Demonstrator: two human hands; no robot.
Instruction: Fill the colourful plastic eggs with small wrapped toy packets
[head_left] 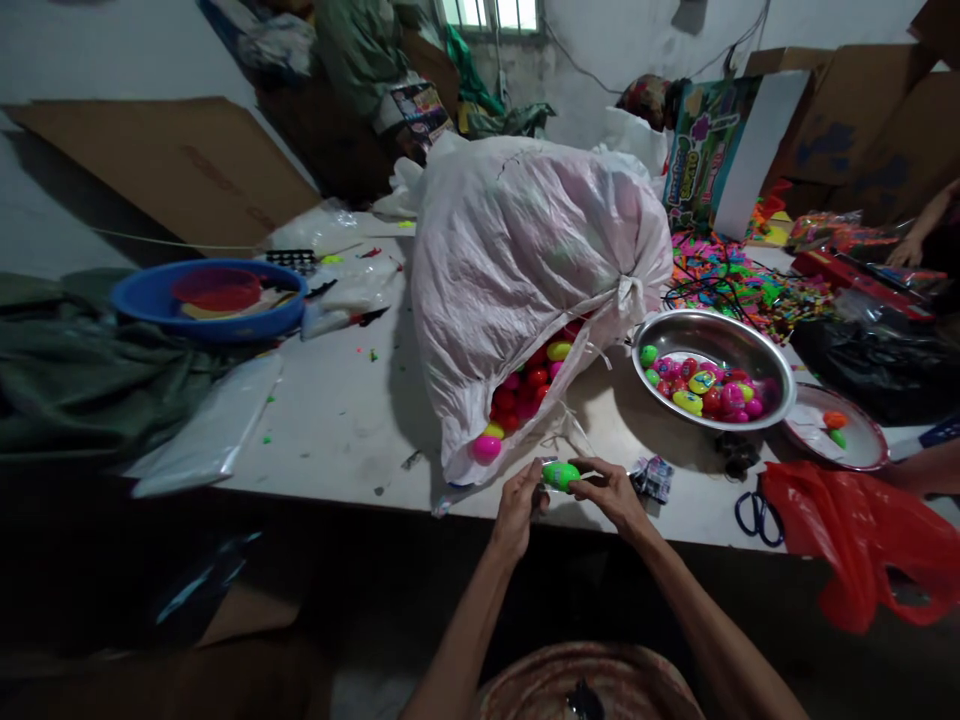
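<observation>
A bright green plastic egg (pixel 560 475) is held between my two hands, just above the front edge of the table. My left hand (pixel 516 507) is closed at the egg's left end, where a small shiny piece shows that I cannot make out. At the right end, the fingers of my right hand (pixel 611 492) pinch the egg. Behind them lies a big white woven sack (pixel 525 230), its torn opening showing many coloured eggs; a pink egg (pixel 486 448) rests at its lip. To the right, a steel bowl (pixel 787 395) holds several pink, red, yellow and green eggs.
Beside my right hand lies a small stack of printed labels (pixel 654 479). Farther right are scissors (pixel 759 518), a red plastic bag (pixel 847 520) and a plate (pixel 866 455). A blue basin (pixel 142 308) stands left. Another person's hand (pixel 907 250) shows at far right.
</observation>
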